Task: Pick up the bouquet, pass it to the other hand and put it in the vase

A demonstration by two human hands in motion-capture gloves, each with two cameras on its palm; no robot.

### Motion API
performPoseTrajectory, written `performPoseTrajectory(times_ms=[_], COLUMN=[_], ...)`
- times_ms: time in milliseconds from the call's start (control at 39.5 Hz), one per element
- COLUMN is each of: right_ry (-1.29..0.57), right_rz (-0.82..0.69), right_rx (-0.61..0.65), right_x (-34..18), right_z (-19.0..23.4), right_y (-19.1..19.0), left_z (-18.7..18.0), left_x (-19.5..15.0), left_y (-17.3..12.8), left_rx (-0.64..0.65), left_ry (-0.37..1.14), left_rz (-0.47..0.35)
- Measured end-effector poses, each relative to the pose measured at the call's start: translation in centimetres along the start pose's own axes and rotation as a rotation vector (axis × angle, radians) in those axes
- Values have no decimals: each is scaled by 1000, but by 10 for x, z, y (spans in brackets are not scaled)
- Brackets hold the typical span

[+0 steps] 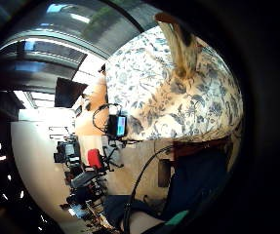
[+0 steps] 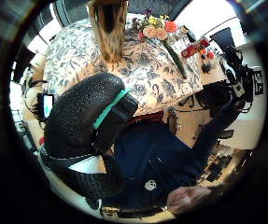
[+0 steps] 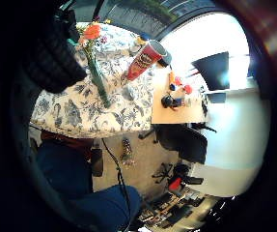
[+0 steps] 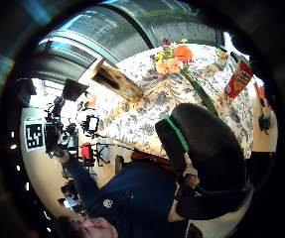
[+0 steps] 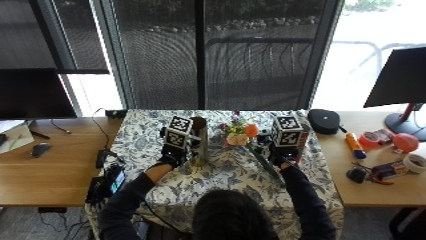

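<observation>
Neither hand grips anything; whether their fingers are straight or curled can't be told. Left hand [image 5: 172, 156] hovers beside the vase [image 5: 200, 140], right hand [image 5: 283, 156] beside the bouquet [image 5: 247, 142], which lies mid-table [image 5: 313, 170] with blooms toward the far edge.

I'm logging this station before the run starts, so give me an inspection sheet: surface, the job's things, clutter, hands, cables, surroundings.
Surface: table under a white cloth with a blue floral print, between two wooden desks.
Job's things: bouquet of orange and pink flowers with green stems lies on the cloth; tall brown wooden vase stands upright, holding nothing.
Clutter: red cylindrical can lying on the cloth.
Hands: left hand beside the vase, right hand beside the bouquet; neither holds anything.
Cables: black cable on the left desk.
Surroundings: dark monitors, window blinds, small items on the right desk.
</observation>
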State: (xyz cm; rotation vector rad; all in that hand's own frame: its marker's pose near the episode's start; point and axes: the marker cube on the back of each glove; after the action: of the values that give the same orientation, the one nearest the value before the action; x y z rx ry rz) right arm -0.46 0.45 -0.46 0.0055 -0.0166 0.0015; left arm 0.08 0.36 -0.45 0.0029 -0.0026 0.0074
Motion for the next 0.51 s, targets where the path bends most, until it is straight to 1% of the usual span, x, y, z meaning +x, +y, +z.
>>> performPoseTrajectory(times_ms=[177, 355, 507], right_ry=[-31, -19, -47], right_rz=[2, -13, -18], right_rx=[9, 1, 12], right_x=[1, 5, 1], right_z=[7, 13, 15], right_y=[-5, -3, -6], left_z=[-1, -3, 2], left_x=[3, 10, 12], left_y=[2, 0, -4], left_rx=[-44, 3, -1], left_ry=[-21, -15, 11], left_rz=[-17, 9, 19])
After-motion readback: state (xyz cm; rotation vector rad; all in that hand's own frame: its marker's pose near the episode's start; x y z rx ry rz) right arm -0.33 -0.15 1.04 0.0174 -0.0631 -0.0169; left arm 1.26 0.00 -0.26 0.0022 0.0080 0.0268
